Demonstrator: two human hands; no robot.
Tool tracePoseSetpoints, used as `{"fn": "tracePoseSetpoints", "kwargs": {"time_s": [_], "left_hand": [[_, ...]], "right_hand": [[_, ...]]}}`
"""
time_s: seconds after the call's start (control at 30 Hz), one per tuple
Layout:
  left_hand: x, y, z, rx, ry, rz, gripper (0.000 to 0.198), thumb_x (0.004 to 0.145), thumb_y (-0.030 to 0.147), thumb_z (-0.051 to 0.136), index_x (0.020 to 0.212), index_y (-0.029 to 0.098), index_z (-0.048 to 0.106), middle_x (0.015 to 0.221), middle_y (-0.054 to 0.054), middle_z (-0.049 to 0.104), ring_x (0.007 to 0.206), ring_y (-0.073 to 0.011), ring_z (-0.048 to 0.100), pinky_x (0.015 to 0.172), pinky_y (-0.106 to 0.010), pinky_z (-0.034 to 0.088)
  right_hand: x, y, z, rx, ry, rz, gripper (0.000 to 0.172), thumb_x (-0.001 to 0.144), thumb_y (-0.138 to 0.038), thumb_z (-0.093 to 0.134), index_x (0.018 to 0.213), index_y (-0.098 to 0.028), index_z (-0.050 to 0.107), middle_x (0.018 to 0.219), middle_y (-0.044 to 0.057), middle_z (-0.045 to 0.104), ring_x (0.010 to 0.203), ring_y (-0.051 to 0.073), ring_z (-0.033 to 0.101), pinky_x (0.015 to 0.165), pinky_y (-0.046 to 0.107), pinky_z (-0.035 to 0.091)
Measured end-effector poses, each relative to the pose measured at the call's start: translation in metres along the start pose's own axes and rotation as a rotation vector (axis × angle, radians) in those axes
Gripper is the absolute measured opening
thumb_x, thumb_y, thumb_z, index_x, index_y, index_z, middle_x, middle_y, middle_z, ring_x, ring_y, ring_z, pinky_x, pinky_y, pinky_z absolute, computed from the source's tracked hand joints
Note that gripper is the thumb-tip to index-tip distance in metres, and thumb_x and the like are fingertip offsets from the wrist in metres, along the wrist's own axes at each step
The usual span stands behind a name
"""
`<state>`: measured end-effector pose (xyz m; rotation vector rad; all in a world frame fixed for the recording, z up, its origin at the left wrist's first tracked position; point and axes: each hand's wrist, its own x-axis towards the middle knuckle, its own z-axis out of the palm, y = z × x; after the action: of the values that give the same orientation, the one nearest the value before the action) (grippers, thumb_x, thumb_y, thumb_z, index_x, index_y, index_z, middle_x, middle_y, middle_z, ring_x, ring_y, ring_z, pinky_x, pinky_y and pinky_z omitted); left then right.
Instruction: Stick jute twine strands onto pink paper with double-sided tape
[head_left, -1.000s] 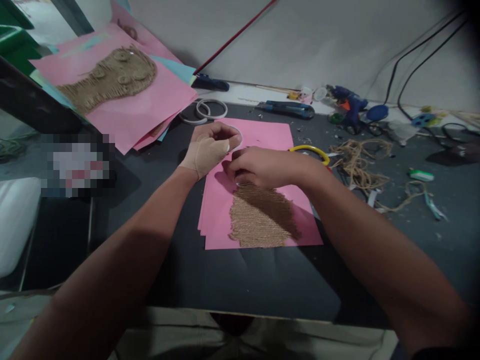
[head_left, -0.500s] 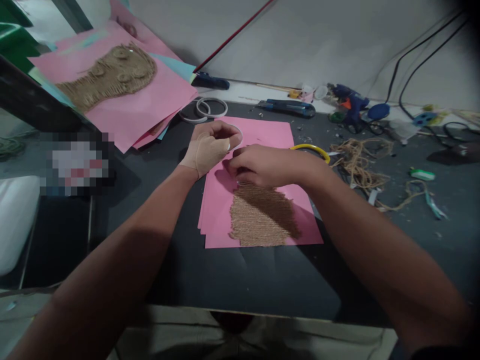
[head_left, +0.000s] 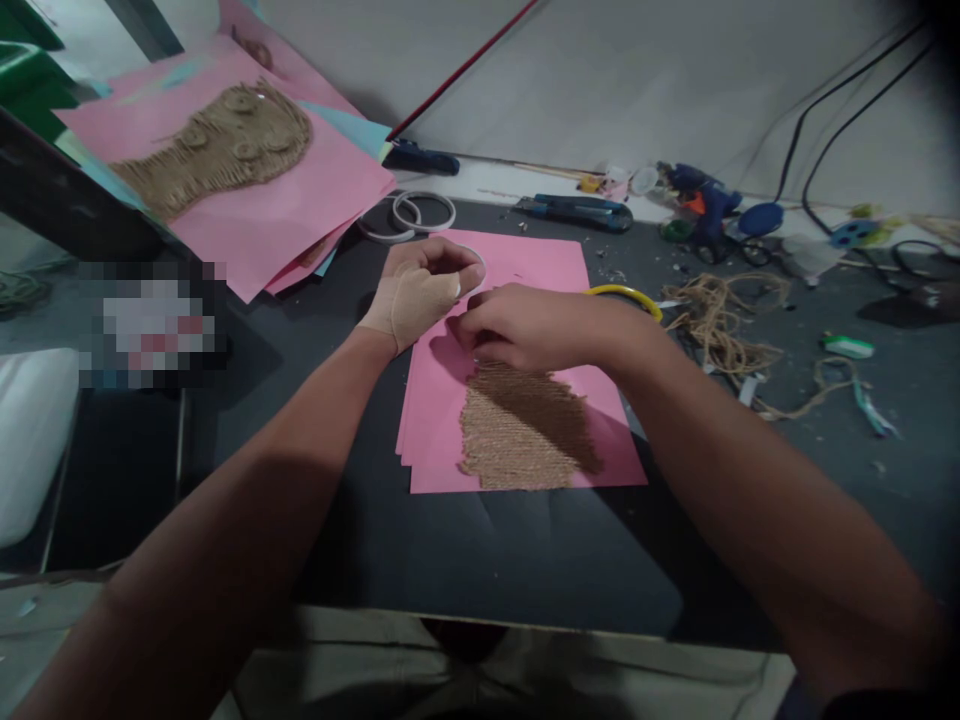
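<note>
Facing a grey wall, the dark tabletop bears pink paper.

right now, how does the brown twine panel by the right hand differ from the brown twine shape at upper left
The blocky brown twine panel shows straight rows; the long, curved brown twine shape carries round coils. The panel lies nearer, the shape farther off and aslant. Both are on pink paper.
</note>
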<state>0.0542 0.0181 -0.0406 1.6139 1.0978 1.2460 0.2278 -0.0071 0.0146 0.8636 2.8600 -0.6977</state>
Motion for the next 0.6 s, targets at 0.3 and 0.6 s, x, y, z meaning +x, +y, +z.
{"fn": "tracePoseSetpoints", "kwargs": {"time_s": [0.3, 0.6], "left_hand": [[0.0004, -0.0013, -0.0006, 0.013, -0.006, -0.002, 0.009, 0.076, 0.020, 0.072, 0.082, 0.015, 0.076, 0.081, -0.004, 0.075, 0.072, -0.0132, 0.064, 0.071, -0.029, 0.055], [0.0015, -0.0042, -0.0016, 0.030, -0.009, 0.014, 0.008, 0.075, 0.022, 0.073, 0.081, 0.016, 0.076, 0.082, -0.003, 0.076, 0.075, -0.0147, 0.066, 0.074, -0.030, 0.056]], "right_hand": [[-0.0011, -0.0045, -0.0016, -0.023, -0.010, 0.012, 0.012, 0.089, -0.011, 0.055, 0.086, -0.020, 0.063, 0.087, 0.004, 0.068, 0.077, 0.017, 0.054, 0.067, 0.032, 0.032], [-0.0003, -0.0042, -0.0015, -0.040, 0.024, -0.021, 0.013, 0.084, -0.008, 0.056, 0.080, -0.019, 0.061, 0.079, 0.002, 0.064, 0.070, 0.015, 0.049, 0.064, 0.032, 0.029]]}}
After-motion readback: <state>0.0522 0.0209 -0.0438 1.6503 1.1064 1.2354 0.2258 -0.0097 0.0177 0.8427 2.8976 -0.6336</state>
